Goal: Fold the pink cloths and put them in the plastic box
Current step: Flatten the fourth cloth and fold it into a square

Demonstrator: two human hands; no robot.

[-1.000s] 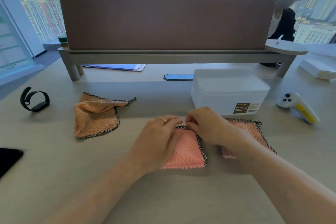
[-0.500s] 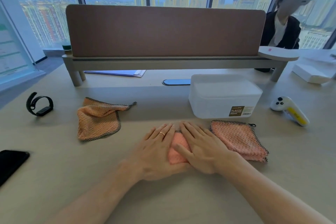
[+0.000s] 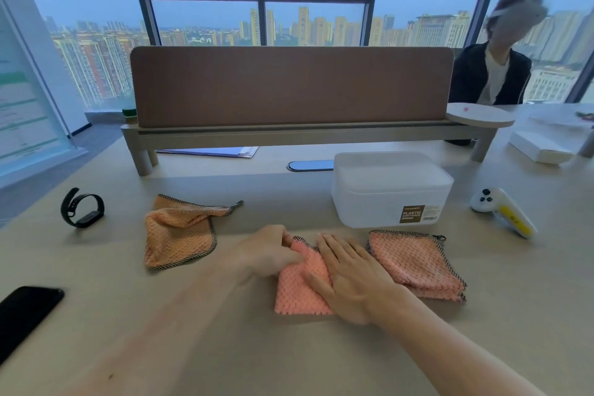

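A folded pink cloth (image 3: 297,291) lies on the desk in front of me. My left hand (image 3: 268,252) pinches its far left corner. My right hand (image 3: 352,276) rests flat on its right half, fingers spread. A second folded pink cloth (image 3: 418,262) lies just to the right, in front of the white plastic box (image 3: 390,190), whose lid is on. An orange cloth (image 3: 176,231), loosely crumpled, lies to the left.
A black wristband (image 3: 82,207) and a black phone (image 3: 24,315) are on the left. A white and yellow controller (image 3: 504,212) lies right of the box. A desk divider (image 3: 289,87) on a riser stands behind. A person sits at the far right.
My left hand went from lying flat on the cloth to pinching its far left corner. My right hand stays flat on the cloth. The camera tilted up.
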